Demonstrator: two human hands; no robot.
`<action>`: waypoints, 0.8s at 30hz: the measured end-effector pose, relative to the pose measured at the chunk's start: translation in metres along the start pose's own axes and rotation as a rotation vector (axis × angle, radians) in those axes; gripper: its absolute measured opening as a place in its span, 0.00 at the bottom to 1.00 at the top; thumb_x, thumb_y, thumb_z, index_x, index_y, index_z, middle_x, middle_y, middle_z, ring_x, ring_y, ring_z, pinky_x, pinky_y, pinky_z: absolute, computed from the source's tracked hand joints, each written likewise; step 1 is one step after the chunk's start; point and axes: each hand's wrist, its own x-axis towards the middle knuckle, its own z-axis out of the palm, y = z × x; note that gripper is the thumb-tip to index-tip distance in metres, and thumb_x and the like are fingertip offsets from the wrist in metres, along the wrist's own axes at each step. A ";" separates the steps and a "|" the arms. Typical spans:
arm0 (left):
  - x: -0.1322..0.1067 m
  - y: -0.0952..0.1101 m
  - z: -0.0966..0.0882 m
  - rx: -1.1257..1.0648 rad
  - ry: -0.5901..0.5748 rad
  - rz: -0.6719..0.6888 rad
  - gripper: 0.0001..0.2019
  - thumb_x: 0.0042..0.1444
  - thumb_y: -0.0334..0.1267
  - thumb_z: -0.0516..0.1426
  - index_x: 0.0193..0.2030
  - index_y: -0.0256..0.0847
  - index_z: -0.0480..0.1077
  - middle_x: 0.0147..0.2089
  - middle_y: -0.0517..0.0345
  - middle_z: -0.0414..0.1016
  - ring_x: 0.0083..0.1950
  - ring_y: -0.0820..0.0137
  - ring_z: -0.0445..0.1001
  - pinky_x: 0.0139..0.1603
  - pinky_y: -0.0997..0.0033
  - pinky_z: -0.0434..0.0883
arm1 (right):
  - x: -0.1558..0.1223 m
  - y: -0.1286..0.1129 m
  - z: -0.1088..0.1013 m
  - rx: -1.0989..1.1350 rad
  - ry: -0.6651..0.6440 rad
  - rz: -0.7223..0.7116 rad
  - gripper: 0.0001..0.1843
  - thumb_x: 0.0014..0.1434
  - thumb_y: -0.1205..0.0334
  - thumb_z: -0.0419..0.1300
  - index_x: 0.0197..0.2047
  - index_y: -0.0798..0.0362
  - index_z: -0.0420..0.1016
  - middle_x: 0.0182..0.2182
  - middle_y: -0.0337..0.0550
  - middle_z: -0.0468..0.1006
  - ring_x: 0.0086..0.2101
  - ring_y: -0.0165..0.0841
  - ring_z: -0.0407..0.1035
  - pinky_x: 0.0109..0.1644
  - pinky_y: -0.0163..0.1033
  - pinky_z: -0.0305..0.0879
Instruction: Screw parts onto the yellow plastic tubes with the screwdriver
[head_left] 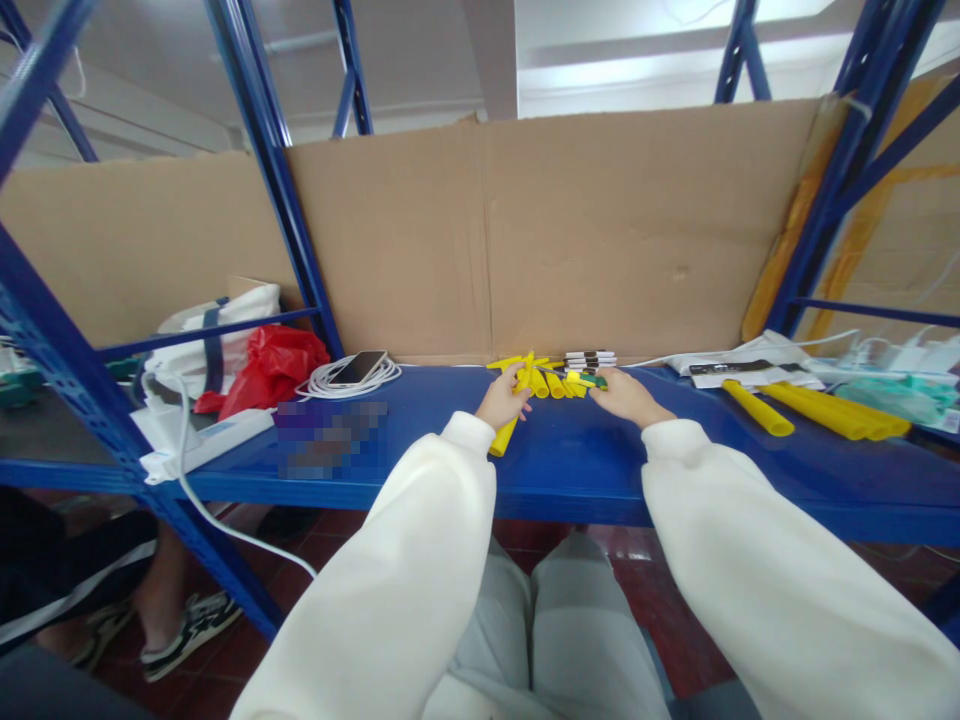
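My left hand is closed around a yellow tube, whose lower end sticks out below the fingers toward me. To its right, my right hand grips a small green-and-yellow tool that points left toward the tube; its exact kind is too small to tell. Between and just beyond the hands, several yellow tubes lie side by side on the blue shelf. Behind them rests a small stack of white-and-black strips.
More yellow tubes lie at the right by white packaging. At left are a phone, a coiled white cable, a red bag and a power strip. Cardboard walls the back; blue posts flank it. Another person's shoe shows lower left.
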 end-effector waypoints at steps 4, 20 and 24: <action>-0.001 0.001 0.000 0.003 -0.004 -0.004 0.29 0.60 0.23 0.58 0.68 0.40 0.63 0.56 0.42 0.75 0.23 0.84 0.73 0.20 0.85 0.70 | -0.001 -0.001 0.000 -0.035 0.000 0.060 0.14 0.58 0.62 0.60 0.48 0.52 0.74 0.38 0.52 0.83 0.39 0.44 0.78 0.38 0.39 0.65; 0.000 0.001 0.000 -0.002 -0.025 -0.013 0.31 0.60 0.25 0.60 0.70 0.41 0.62 0.60 0.39 0.73 0.23 0.84 0.73 0.19 0.85 0.70 | -0.004 -0.006 -0.004 -0.079 -0.049 0.092 0.18 0.59 0.60 0.59 0.52 0.53 0.73 0.43 0.53 0.83 0.44 0.44 0.78 0.40 0.38 0.65; -0.001 0.002 0.000 0.018 -0.030 -0.014 0.30 0.62 0.23 0.58 0.71 0.39 0.61 0.61 0.37 0.73 0.23 0.84 0.73 0.20 0.85 0.70 | -0.003 -0.003 -0.001 -0.078 -0.053 0.086 0.18 0.58 0.60 0.61 0.52 0.52 0.72 0.41 0.52 0.84 0.41 0.44 0.78 0.38 0.38 0.64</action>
